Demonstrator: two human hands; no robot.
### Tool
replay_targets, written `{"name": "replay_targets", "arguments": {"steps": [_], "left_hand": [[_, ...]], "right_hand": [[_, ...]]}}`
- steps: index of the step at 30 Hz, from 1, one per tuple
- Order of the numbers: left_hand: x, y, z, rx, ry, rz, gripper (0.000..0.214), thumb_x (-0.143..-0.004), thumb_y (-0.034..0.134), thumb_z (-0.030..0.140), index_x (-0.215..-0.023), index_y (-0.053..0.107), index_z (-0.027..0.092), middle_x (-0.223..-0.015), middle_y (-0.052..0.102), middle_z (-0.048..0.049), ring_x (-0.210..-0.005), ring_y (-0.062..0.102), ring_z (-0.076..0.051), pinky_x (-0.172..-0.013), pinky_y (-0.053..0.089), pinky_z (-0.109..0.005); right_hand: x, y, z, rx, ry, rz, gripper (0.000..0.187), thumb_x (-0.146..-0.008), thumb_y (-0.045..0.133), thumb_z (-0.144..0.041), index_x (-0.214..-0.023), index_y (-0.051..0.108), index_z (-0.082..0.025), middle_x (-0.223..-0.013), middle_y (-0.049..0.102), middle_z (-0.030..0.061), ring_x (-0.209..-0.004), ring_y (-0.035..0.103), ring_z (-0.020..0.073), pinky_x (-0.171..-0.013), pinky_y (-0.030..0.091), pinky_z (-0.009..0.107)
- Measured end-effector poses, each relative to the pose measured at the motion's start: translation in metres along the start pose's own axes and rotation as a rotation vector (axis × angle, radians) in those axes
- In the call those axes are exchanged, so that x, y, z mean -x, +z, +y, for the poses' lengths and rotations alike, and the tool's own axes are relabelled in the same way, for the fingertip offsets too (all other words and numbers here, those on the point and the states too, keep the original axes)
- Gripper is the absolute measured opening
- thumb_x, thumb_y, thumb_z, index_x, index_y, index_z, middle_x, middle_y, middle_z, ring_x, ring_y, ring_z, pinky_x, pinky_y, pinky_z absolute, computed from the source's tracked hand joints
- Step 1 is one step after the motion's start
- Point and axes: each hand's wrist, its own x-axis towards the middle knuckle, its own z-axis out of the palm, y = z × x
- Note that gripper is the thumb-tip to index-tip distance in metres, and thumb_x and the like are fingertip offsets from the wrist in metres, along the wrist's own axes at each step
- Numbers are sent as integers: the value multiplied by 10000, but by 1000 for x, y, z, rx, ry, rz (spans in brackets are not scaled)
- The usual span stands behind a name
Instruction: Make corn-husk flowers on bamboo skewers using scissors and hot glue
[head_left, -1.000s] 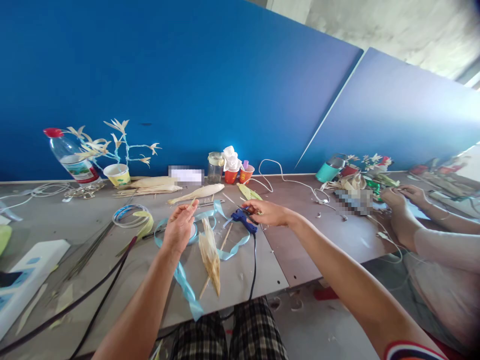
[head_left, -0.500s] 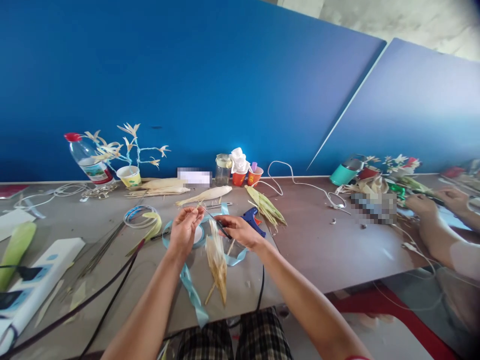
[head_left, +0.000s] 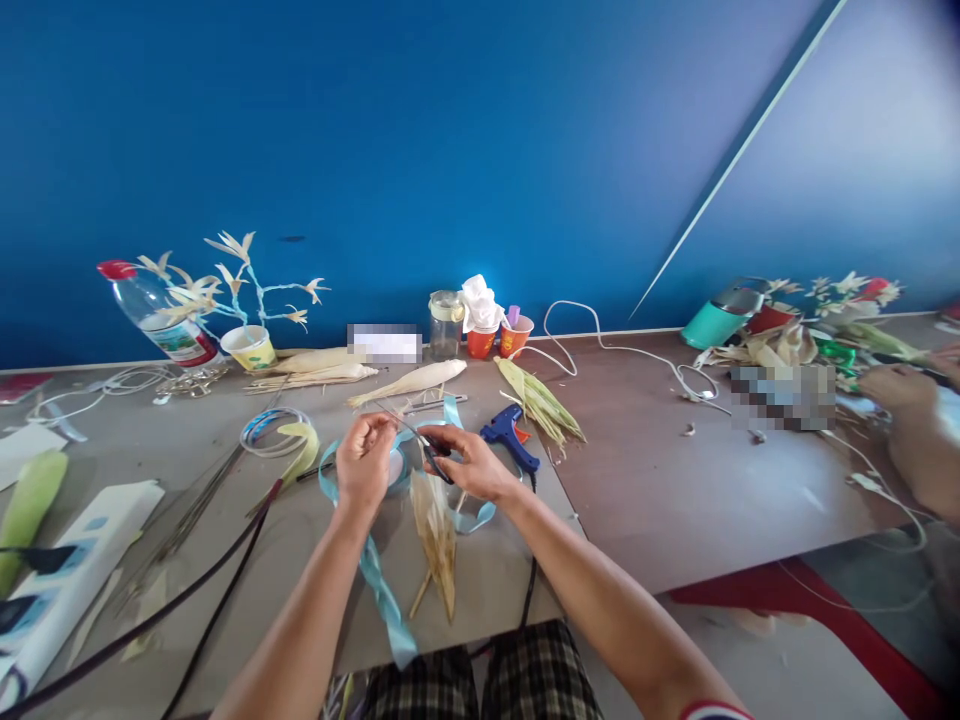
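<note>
My right hand is closed round the black handles of a pair of scissors. Their metal blades reach left to the fingertips of my left hand. That hand is pinched, and whatever is between its fingers is too thin to make out. Below the hands lies a dried corn husk with pale, split leaves. Light blue ribbon curls across the table around it, its roll partly hidden behind my hands. To the right of my right hand rests a blue glue gun.
Left are a white power strip, cables and thin sticks. Along the blue partition stand a bottle, a cup of husk flowers, a jar and red cups. A co-worker's hands are far right.
The scissors have swung so their blades lie closer to my left fingertips. My left hand has curled tighter. The view has shifted slightly, and the co-worker's hands sit farther right.
</note>
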Motion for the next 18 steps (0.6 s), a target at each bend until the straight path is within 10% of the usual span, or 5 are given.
{"name": "replay_targets", "arguments": {"steps": [18], "left_hand": [[4, -4, -1, -185, 94, -81, 166, -783, 598, 333, -849, 646, 189, -866, 704, -45, -834, 656, -190, -789, 502, -310]], "right_hand": [[0, 7, 3, -139, 0, 1, 425, -748, 626, -280, -1158, 626, -166, -1033, 647, 79, -876, 611, 169, -806, 505, 319]]}}
